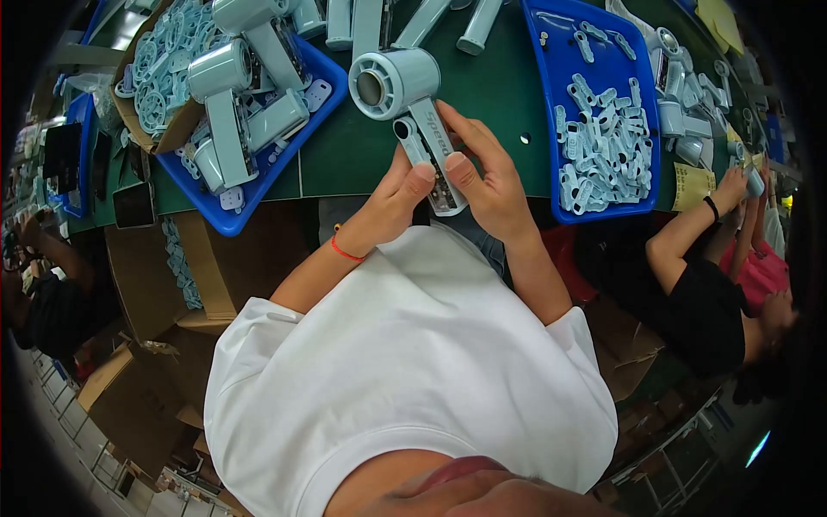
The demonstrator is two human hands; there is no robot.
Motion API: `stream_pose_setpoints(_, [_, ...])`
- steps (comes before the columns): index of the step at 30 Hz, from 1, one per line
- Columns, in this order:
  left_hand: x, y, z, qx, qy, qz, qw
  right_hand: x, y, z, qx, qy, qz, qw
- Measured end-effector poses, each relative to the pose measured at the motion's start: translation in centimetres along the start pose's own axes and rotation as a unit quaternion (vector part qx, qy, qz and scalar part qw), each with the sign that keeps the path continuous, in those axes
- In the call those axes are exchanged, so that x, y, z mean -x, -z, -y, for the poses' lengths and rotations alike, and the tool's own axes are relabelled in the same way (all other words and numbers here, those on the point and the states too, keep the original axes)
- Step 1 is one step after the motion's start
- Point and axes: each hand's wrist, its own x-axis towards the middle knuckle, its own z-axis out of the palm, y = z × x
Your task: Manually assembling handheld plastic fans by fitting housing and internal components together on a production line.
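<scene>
A light-blue handheld fan (412, 77) is in front of me at the table's near edge, its round head pointing away and its handle toward me. My right hand (495, 181) is closed on the handle's right side, thumb on top. My left hand (388, 202) is closed at the handle's left side, pinching a small light-blue cover piece (411, 140) with a dark oval opening. That cover lies tilted against the open side of the handle, where small inner parts show near the bottom end. The left fingertips are partly hidden under the pieces.
At right, a blue tray (606, 211) holds many similar small covers. At left, a blue tray (250, 207) bears fan bodies beside a cardboard box (177, 129) of round grilles. More fan bodies (481, 26) lie at the back of the green table (508, 77). A co-worker's hand (732, 185) is at right.
</scene>
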Motion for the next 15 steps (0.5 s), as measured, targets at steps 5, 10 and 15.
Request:
stream_pose_setpoints(5, [0.11,-0.72,-0.68,-0.083,-0.038,-0.034,0.995,0.22,-0.18,-0.04,-0.076,-0.009,-0.013,0.997])
stream_pose_setpoints(10, [0.20,-0.94,-0.79,-0.103,-0.058,-0.044,0.992,0.44,0.00,-0.20,-0.097,-0.035,0.022,0.994])
stream_pose_setpoints(15, [0.17,-0.75,-0.73,-0.102,-0.061,-0.038,0.992,0.62,0.05,-0.58,-0.125,-0.040,0.027,0.991])
